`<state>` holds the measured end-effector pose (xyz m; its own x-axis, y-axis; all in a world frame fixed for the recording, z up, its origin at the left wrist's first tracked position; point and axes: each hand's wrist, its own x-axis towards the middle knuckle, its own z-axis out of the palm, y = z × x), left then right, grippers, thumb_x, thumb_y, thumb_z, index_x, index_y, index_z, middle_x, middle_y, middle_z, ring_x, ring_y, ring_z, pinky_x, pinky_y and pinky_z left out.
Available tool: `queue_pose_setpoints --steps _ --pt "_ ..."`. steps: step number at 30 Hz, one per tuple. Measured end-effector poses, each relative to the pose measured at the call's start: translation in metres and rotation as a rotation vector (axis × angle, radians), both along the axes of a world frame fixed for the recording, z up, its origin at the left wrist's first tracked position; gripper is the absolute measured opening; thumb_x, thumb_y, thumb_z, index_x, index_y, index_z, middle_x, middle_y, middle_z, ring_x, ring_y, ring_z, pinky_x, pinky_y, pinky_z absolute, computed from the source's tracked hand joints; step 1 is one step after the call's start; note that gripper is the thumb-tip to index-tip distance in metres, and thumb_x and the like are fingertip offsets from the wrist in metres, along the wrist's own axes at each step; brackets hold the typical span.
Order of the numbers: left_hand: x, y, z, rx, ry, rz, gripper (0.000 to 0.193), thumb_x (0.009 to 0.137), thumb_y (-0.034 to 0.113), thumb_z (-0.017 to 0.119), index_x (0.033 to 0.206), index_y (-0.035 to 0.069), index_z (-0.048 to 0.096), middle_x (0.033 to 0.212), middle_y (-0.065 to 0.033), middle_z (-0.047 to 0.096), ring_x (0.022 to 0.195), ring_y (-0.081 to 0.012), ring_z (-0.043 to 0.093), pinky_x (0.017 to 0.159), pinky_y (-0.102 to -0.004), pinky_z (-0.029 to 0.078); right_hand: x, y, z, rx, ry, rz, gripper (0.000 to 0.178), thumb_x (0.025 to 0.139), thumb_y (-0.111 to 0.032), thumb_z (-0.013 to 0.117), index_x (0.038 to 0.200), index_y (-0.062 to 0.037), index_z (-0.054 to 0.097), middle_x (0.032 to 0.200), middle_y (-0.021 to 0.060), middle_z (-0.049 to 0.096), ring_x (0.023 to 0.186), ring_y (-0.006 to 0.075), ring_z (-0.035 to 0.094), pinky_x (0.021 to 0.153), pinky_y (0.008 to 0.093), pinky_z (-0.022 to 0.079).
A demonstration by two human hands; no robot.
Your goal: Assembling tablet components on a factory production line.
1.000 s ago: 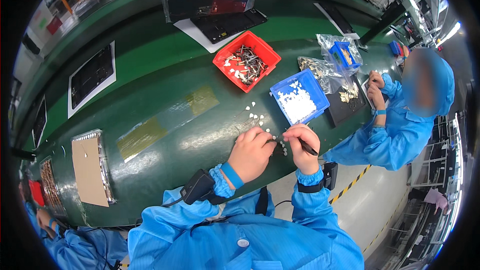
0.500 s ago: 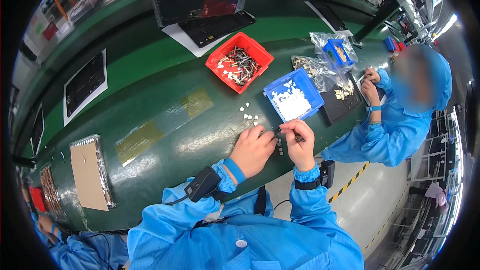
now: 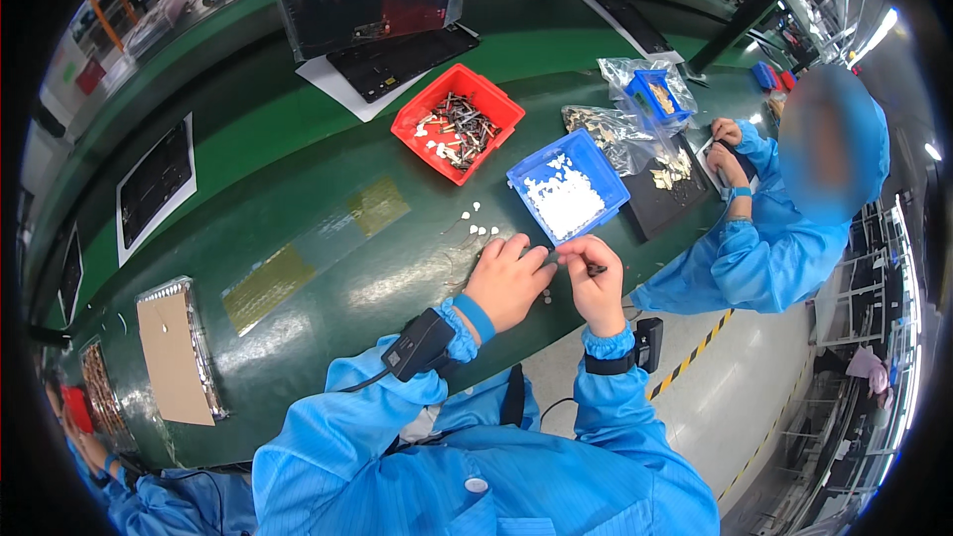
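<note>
My left hand is closed above the green table, fingers bent and tips pinched near something small and dark that I cannot make out. Close against it, my right hand pinches with thumb and forefinger, and a small dark object shows inside its curled fingers. Just beyond both hands stands a blue bin of small white pieces. Several white round parts with thin wires lie beyond the left hand. Small pale discs rest on the table between the hands, partly hidden.
A red bin holds dark cylindrical parts and white bits. To the right are a plastic bag, a smaller blue bin and a black tray, near a co-worker in blue. Cardboard lies left, on the green table.
The view has shifted slightly, moving bins and table items left in the picture. My hands have come closer together, fingertips now nearly touching, and cover more of the pale discs.
</note>
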<state>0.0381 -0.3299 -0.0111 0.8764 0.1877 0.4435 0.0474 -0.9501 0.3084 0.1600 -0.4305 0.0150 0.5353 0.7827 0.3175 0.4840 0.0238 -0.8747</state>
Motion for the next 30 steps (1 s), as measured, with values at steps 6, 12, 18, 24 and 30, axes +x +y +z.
queue_pose_setpoints --steps 6,12,18,24,30 --pt "0.008 0.001 -0.001 -0.004 0.037 -0.029 0.029 0.069 0.013 0.056 0.098 0.012 0.063 0.103 -0.0027 0.053 0.101 -0.026 0.046 0.082 -0.0397 0.038 0.001 -0.003 -0.004 0.065 0.08 -0.029 0.015 0.077 0.004 0.047 0.083 0.0001 0.06 0.075 0.0077 0.056 0.066 0.0134 0.055 0.059 0.0235 0.043" --pt "0.006 0.001 0.002 -0.084 -0.075 0.003 0.029 0.068 0.009 0.057 0.096 0.01 0.063 0.103 -0.0054 0.053 0.101 -0.0264 0.046 0.083 -0.04 0.038 0.003 -0.014 0.008 0.021 -0.022 -0.09 0.016 0.078 0.006 0.046 0.083 0.001 0.06 0.076 0.0065 0.056 0.067 0.0123 0.055 0.059 0.0221 0.043" --pt "-0.007 -0.014 0.042 -0.684 -0.271 -0.071 0.022 0.071 0.007 0.063 0.093 0.005 0.064 0.095 -0.0094 0.058 0.09 -0.0269 0.052 0.075 -0.0358 0.044 -0.016 -0.026 0.044 0.298 0.596 0.131 0.014 0.08 0.008 0.044 0.079 0.0026 0.057 0.081 0.0076 0.055 0.066 0.0082 0.051 0.052 0.0169 0.037" --pt "-0.039 -0.018 0.061 -1.159 -0.129 -0.055 0.019 0.075 0.005 0.066 0.093 0.0 0.062 0.089 -0.0082 0.062 0.075 -0.0161 0.06 0.063 -0.0252 0.048 -0.044 -0.014 0.052 0.38 0.635 0.272 0.014 0.076 0.009 0.043 0.078 0.0039 0.056 0.078 0.0097 0.053 0.066 0.0101 0.05 0.051 0.0169 0.036" --pt "-0.059 -0.013 0.047 -1.748 -0.23 -0.004 0.018 0.078 0.001 0.062 0.095 -0.004 0.059 0.09 -0.0086 0.064 0.083 -0.0134 0.062 0.063 -0.0232 0.05 -0.07 0.003 0.042 0.367 0.703 0.268 0.012 0.077 0.008 0.044 0.078 0.0045 0.056 0.078 0.0098 0.053 0.062 0.009 0.047 0.05 0.0173 0.035"
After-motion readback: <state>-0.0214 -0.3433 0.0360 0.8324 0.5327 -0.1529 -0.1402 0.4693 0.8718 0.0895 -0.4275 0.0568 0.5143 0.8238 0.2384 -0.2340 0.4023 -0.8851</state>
